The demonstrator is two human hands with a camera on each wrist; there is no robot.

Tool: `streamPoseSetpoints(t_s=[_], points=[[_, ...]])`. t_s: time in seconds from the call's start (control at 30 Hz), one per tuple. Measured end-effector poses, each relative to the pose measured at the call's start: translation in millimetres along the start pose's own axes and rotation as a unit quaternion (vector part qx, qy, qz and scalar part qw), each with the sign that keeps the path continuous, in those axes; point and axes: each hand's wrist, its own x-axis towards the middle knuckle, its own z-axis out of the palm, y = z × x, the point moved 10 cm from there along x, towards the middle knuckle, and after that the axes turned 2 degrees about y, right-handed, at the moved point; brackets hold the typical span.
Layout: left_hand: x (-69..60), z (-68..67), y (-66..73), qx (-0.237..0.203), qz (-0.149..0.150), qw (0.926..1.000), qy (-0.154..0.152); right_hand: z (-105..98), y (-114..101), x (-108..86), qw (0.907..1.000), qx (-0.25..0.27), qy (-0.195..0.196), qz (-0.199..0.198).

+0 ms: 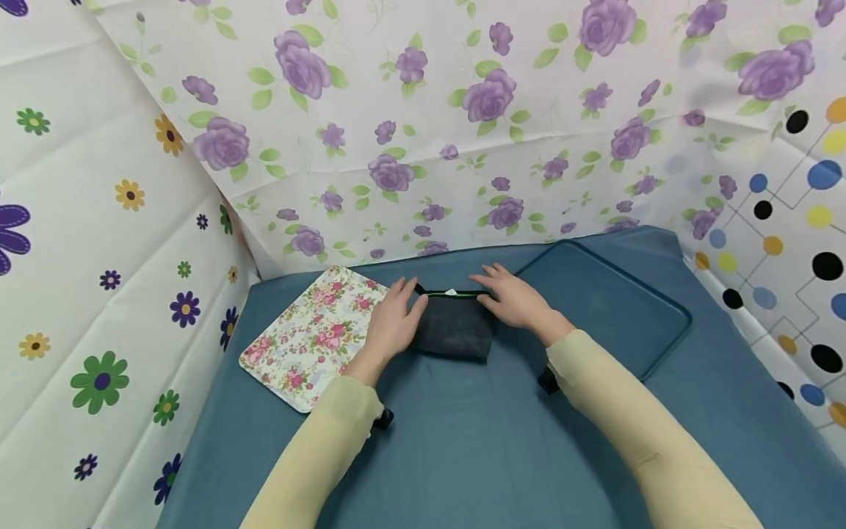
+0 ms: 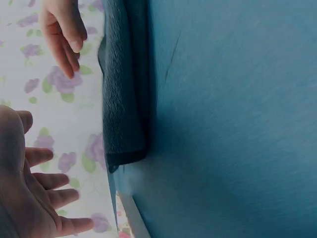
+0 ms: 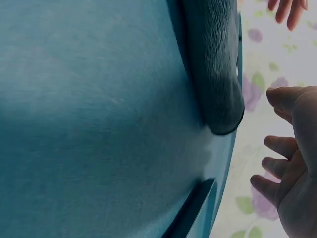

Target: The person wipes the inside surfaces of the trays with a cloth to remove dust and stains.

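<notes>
A dark folded cloth with a black edge, a thin green line and a small white tag lies at the table's middle. In the head view the left hand is over its left end and the right hand over its right end, fingers spread. The left wrist view shows the left hand apart from the cloth, fingers extended. From the right wrist, the right hand also appears apart from the cloth, its fingers slightly bent and holding nothing.
A floral white board lies at the left, partly behind the left hand. At the right is a dark blue tray with a raised rim. Patterned sheets hang behind and at both sides of the blue-covered table.
</notes>
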Motion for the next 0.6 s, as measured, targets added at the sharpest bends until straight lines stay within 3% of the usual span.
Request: streamPoseSetpoints(t_s=[0.13,0.3,0.47,0.6], points=[[-19.6,-3.4,-8.9,-0.07,0.006,0.9975,0.0,5,-21,-11.1,0.9985,0.0,-0.002,-0.054],[-40.3,-18.2,-22.8,-0.153,0.014,0.9873,0.04,21,-52,-22.3,0.9923,-0.012,-0.025,-0.12],[-51.9,-30.0,-23.4,-0.215,0.013,0.9737,0.075,35,-69,-31.9,0.9862,-0.067,-0.063,-0.138],[-57.5,-33.1,-22.9,-0.231,0.005,0.969,0.087,45,-76,-35.8,0.9814,-0.09,-0.092,-0.143]])
